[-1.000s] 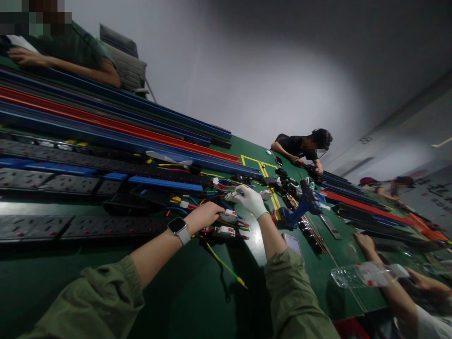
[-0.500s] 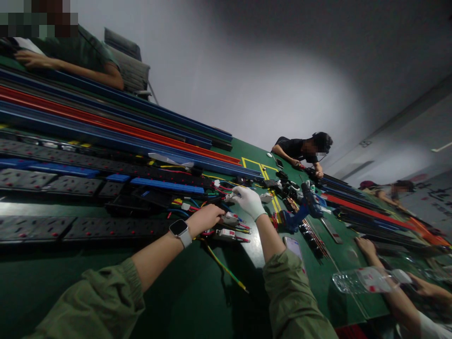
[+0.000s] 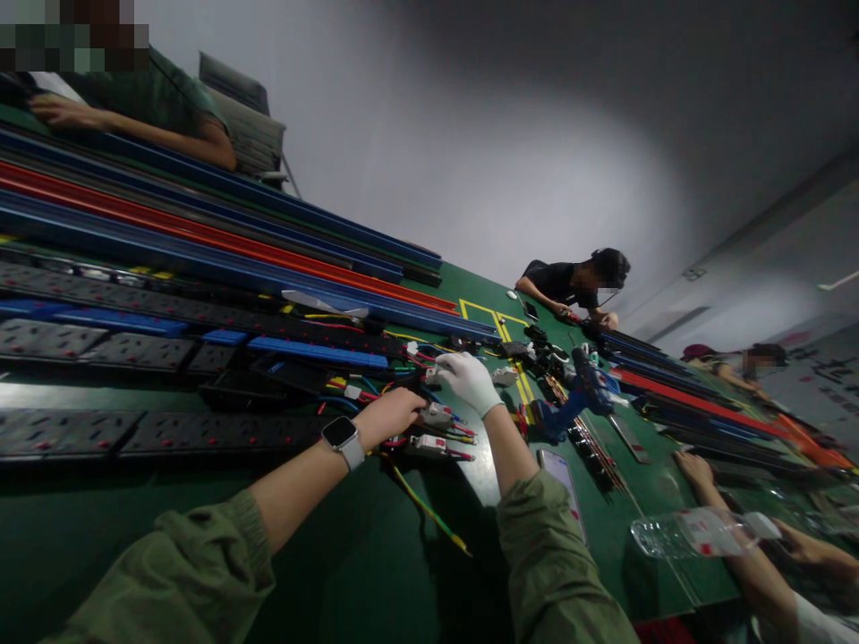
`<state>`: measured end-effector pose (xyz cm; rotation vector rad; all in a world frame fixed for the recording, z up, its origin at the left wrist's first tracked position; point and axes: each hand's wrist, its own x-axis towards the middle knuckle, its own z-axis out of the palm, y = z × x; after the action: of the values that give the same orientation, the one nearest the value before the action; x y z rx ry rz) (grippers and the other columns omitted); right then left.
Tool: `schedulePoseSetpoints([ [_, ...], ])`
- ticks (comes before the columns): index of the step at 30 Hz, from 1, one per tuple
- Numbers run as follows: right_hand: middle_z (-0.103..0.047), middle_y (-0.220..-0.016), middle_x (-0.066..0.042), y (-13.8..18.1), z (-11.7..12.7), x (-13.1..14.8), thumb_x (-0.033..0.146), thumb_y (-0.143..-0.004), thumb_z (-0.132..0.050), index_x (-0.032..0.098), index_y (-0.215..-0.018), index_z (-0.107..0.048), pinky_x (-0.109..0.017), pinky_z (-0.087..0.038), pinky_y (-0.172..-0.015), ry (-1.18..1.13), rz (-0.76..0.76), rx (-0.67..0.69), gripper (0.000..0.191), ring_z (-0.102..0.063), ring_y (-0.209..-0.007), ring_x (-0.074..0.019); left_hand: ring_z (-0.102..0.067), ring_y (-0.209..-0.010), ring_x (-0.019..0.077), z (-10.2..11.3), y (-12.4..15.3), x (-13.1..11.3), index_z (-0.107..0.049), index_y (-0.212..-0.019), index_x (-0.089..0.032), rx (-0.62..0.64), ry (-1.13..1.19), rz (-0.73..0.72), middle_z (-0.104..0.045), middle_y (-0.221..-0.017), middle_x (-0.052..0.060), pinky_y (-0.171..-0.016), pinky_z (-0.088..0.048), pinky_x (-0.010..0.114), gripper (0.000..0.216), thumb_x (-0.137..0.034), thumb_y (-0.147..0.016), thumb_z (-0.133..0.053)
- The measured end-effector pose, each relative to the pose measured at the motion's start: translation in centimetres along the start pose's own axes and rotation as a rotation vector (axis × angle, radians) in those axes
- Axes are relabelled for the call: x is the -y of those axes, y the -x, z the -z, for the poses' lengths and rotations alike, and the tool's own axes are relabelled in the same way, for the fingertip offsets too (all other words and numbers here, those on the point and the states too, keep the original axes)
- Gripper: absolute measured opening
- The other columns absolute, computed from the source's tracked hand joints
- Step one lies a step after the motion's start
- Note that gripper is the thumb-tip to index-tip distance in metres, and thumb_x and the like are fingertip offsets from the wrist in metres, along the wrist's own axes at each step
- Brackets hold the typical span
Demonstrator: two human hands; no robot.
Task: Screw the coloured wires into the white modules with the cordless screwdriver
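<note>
My left hand [image 3: 390, 417], bare with a watch at the wrist, is closed over a bundle of coloured wires beside a grey-white circuit breaker [image 3: 439, 415]. What its fingers grip is hidden. My right hand [image 3: 471, 383], in a white glove, has its fingers pinched at a small grey-white part [image 3: 433, 377] with wires around it. A second grey-white breaker with red leads [image 3: 429, 443] lies just below my left hand. From there a yellow-green wire [image 3: 429, 510] trails over the green table. Black socket strips [image 3: 221, 433] extend to the left.
Blue and orange rails [image 3: 282, 259] run along the far side. To the right are a blue cordless drill [image 3: 570, 402], a phone [image 3: 560, 478], copper strips [image 3: 594, 454] and a clear plastic bottle [image 3: 698, 532]. Other people sit around the table, one person's arm [image 3: 744, 555] near the bottle.
My right hand has shifted very slightly to the left. My left hand stays in place. Across the table, a person's hand has lowered a little.
</note>
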<state>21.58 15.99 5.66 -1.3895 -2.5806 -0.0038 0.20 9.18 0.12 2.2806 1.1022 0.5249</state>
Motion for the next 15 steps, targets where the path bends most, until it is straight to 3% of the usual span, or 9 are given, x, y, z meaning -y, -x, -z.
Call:
schedulePoseSetpoints([
  [9,-0.075,-0.118,-0.001,0.8,-1.8,-1.1,0.03,-0.091,-0.065,0.03,-0.117,-0.07,-0.033,-0.051,-0.096,-0.257,-0.117,-0.011,0.026,-0.068,-0.109,-0.0217,-0.07,-0.102,0.0248,0.2,0.3,-0.1,-0.078,-0.11,-0.022,-0.004,0.021,-0.025,-0.078,-0.108,0.009,-0.094,-0.048,0.031,0.031,-0.018,-0.09,-0.054],
  [15,-0.075,-0.12,-0.002,0.9,-2.0,-1.2,0.035,-0.092,-0.065,0.03,-0.12,-0.07,-0.034,-0.052,-0.095,-0.227,-0.136,-0.004,0.029,-0.068,-0.11,-0.023,-0.07,-0.101,0.0265,0.9,0.8,-1.2,-0.077,-0.109,-0.023,0.019,-0.096,0.026,-0.077,-0.107,0.01,-0.089,-0.049,0.032,0.029,-0.021,-0.092,-0.053],
])
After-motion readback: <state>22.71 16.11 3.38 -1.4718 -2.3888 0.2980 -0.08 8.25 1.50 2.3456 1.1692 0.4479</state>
